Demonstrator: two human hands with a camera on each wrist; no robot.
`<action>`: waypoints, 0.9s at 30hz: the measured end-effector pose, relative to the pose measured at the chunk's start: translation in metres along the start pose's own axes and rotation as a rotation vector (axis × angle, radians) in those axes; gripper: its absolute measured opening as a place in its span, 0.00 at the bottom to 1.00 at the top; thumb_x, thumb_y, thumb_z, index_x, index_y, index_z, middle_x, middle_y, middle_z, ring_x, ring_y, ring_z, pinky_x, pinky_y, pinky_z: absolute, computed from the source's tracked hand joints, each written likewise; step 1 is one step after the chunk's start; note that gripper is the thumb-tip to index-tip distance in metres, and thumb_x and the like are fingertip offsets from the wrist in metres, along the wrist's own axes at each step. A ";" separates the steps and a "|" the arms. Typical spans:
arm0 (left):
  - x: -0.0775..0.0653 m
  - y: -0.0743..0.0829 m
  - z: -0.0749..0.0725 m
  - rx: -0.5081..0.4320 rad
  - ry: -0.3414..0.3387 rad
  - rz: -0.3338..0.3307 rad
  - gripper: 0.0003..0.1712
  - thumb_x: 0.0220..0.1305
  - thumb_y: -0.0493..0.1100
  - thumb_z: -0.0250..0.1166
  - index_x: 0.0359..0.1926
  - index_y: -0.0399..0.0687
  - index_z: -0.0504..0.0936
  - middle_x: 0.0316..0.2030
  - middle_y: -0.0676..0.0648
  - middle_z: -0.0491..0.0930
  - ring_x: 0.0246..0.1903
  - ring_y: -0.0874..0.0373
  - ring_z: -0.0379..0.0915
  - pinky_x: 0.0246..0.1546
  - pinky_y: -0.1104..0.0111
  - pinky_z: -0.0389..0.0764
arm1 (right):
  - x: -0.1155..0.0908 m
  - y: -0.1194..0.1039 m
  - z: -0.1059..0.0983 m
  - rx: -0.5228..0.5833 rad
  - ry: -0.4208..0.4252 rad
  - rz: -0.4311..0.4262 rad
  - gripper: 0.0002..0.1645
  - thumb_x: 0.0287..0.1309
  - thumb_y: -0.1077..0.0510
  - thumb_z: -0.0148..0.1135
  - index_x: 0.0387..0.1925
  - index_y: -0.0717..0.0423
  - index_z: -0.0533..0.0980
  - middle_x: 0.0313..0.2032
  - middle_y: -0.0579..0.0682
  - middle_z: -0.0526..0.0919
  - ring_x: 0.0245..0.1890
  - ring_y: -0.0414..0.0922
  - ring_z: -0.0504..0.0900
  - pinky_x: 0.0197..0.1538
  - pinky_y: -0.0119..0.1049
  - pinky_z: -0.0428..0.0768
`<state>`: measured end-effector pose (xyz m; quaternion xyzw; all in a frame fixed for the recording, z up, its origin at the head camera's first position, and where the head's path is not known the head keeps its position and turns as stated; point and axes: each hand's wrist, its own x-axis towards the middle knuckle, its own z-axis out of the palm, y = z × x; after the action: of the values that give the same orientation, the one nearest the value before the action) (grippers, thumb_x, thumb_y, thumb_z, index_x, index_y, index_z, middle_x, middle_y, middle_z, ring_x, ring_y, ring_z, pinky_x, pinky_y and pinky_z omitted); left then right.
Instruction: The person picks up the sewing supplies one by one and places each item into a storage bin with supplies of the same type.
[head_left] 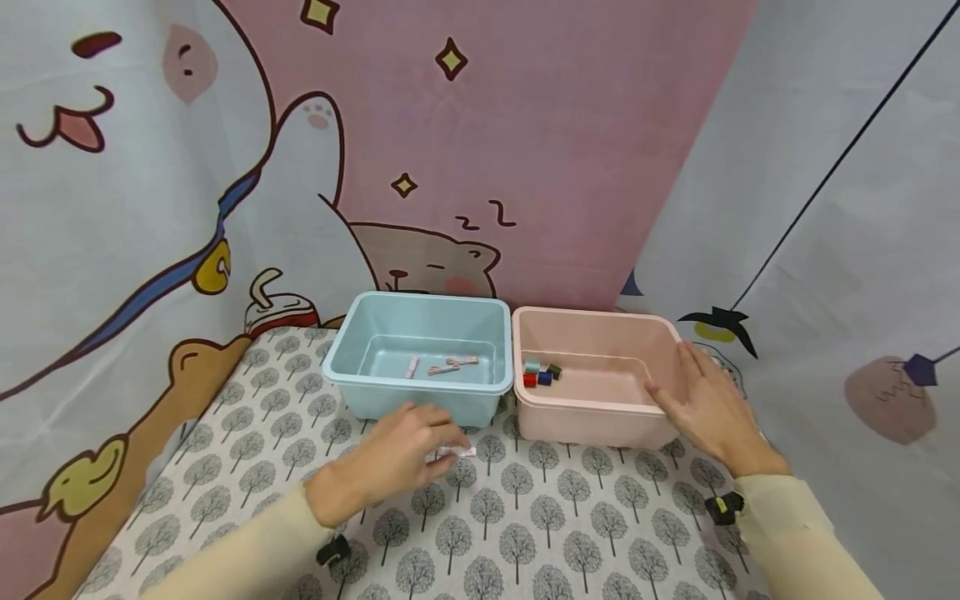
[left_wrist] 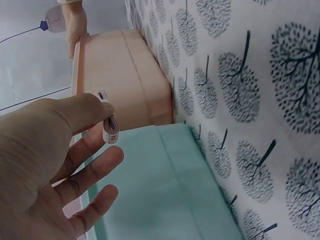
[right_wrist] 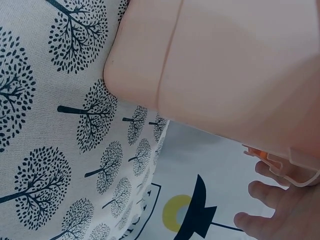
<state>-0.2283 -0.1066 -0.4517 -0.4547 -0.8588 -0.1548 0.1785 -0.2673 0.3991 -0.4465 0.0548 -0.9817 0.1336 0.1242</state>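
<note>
My left hand (head_left: pixel 408 450) pinches a folded white measuring tape (left_wrist: pixel 111 131) between thumb and forefinger, in front of the light blue bin (head_left: pixel 352 390); its other fingers are spread. Black digits show on the tape in the left wrist view. Several similar folded strips (head_left: pixel 443 369) lie on the blue bin's floor. My right hand (head_left: pixel 712 408) holds the right rim of the pink bin (head_left: pixel 592 423), thumb over the inner side and fingers hanging down outside. Small spools of thread (head_left: pixel 530 380) in red, blue, dark green and light blue sit at the pink bin's left end.
Both bins stand side by side on a tree-patterned tablecloth (head_left: pixel 517 546). Behind them hangs a cartoon-printed curtain (head_left: pixel 562 150), close to the back of the bins. A black wrist strap piece (head_left: pixel 333 550) shows at my left sleeve.
</note>
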 end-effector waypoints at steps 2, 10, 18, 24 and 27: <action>0.002 -0.001 -0.003 0.001 0.009 0.009 0.15 0.65 0.43 0.88 0.52 0.57 0.97 0.44 0.57 0.94 0.42 0.65 0.88 0.51 0.68 0.92 | 0.000 0.001 0.000 -0.002 0.002 0.004 0.64 0.85 0.26 0.54 0.94 0.68 0.46 0.90 0.77 0.53 0.85 0.84 0.59 0.82 0.90 0.58; 0.011 -0.009 -0.020 -0.022 0.065 0.046 0.15 0.64 0.40 0.88 0.51 0.53 0.97 0.46 0.54 0.96 0.45 0.62 0.93 0.53 0.68 0.95 | -0.001 -0.001 -0.002 0.001 -0.009 0.016 0.65 0.84 0.25 0.54 0.95 0.66 0.45 0.91 0.75 0.52 0.85 0.85 0.59 0.80 0.91 0.60; 0.018 -0.017 -0.038 0.015 0.083 0.059 0.16 0.64 0.41 0.88 0.52 0.53 0.97 0.47 0.54 0.96 0.44 0.62 0.92 0.53 0.65 0.95 | -0.001 -0.002 -0.002 0.007 -0.003 0.008 0.64 0.85 0.27 0.55 0.94 0.67 0.45 0.91 0.77 0.52 0.85 0.85 0.59 0.79 0.91 0.61; 0.025 -0.023 -0.049 0.042 0.123 0.061 0.17 0.62 0.40 0.89 0.51 0.54 0.97 0.47 0.54 0.96 0.42 0.61 0.92 0.52 0.63 0.96 | -0.002 -0.003 -0.002 0.009 -0.005 0.005 0.64 0.85 0.27 0.55 0.94 0.67 0.45 0.91 0.77 0.52 0.85 0.85 0.59 0.80 0.91 0.60; 0.030 -0.027 -0.055 0.037 0.144 0.060 0.16 0.61 0.38 0.89 0.50 0.53 0.97 0.46 0.52 0.96 0.42 0.59 0.93 0.50 0.63 0.96 | -0.002 -0.003 -0.003 0.012 -0.008 0.002 0.64 0.85 0.27 0.55 0.94 0.67 0.44 0.91 0.76 0.52 0.85 0.85 0.59 0.80 0.91 0.60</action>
<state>-0.2574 -0.1231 -0.3928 -0.4645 -0.8325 -0.1657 0.2526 -0.2642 0.3976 -0.4435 0.0550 -0.9814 0.1394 0.1198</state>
